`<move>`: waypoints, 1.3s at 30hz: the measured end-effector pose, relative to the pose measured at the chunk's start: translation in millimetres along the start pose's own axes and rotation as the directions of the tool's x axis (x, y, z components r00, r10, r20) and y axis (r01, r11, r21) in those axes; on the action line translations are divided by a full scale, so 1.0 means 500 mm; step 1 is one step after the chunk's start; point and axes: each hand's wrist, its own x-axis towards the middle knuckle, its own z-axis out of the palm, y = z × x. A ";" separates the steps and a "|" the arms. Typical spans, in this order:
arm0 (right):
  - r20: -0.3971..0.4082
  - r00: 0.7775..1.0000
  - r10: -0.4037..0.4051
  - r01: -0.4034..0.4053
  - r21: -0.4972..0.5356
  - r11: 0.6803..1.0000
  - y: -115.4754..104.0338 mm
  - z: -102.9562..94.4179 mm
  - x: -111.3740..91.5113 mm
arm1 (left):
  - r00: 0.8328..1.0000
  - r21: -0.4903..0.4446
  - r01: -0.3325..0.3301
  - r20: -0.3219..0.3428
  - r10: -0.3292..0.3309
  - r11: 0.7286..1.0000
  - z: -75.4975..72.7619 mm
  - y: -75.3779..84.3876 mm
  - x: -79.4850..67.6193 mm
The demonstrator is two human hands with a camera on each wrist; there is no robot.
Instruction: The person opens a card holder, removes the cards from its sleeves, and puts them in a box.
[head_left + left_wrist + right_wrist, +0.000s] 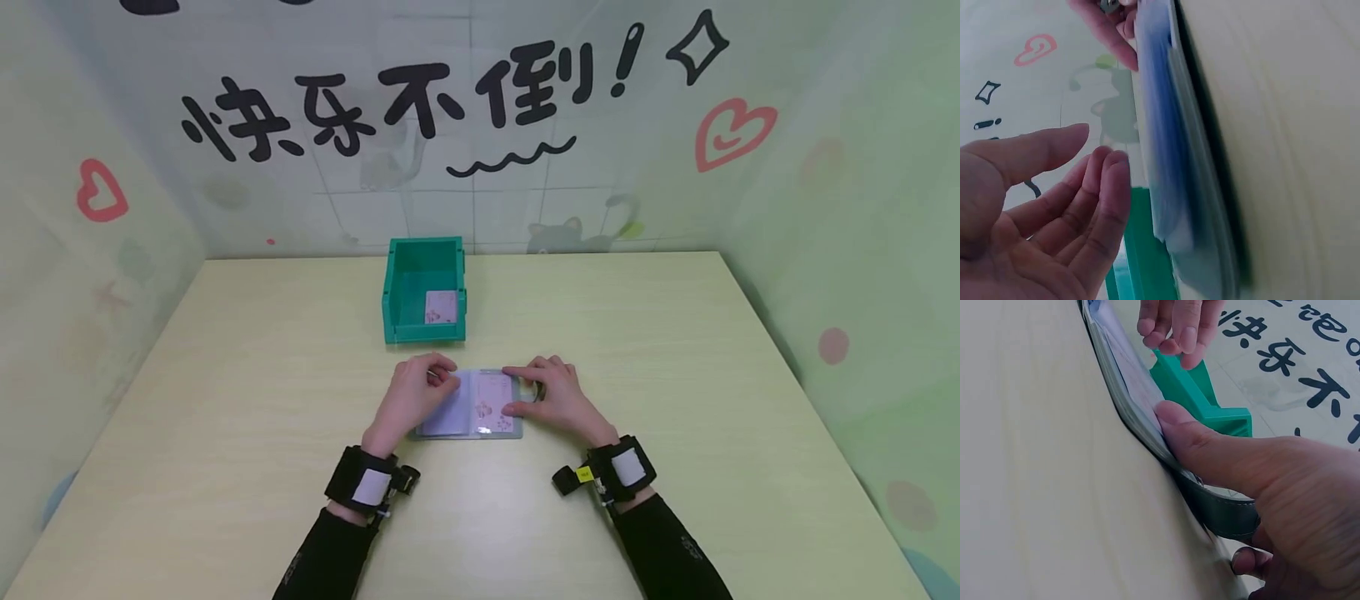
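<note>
A small card album [450, 421] lies spread open on the table, with clear sleeves and a dark strap [1219, 512] at its right side. In its right page sits a pink printed card [491, 400]. My right hand [558, 400] rests at that page's edge, index finger straight along the top corner and thumb [1194, 437] pressing on the sleeve; its other fingers bend beside the strap. Above the left page hovers my left hand [420, 392]. The left wrist view shows a gap between its thumb [1047, 150] and loosely bent fingers, with nothing held.
Behind the album stands a green bin [423, 333], with another pink card [441, 307] lying inside near its front. The pale wooden table [247, 417] meets a printed backdrop [337, 208] at the back and on both sides.
</note>
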 end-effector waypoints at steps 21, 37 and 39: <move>-0.005 1.000 0.015 -0.015 -0.017 1.000 -0.001 0.009 0.005 | 0.987 0.093 0.090 0.126 -0.101 0.992 0.040 0.035 0.027; -0.037 0.999 0.021 -0.022 -0.026 0.999 -0.001 0.011 0.004 | 0.986 0.064 0.076 0.146 -0.085 0.995 0.037 0.035 0.029; -0.037 0.999 0.025 -0.027 -0.030 0.999 -0.003 0.012 0.005 | 0.985 0.064 0.076 0.149 -0.085 0.995 0.037 0.032 0.030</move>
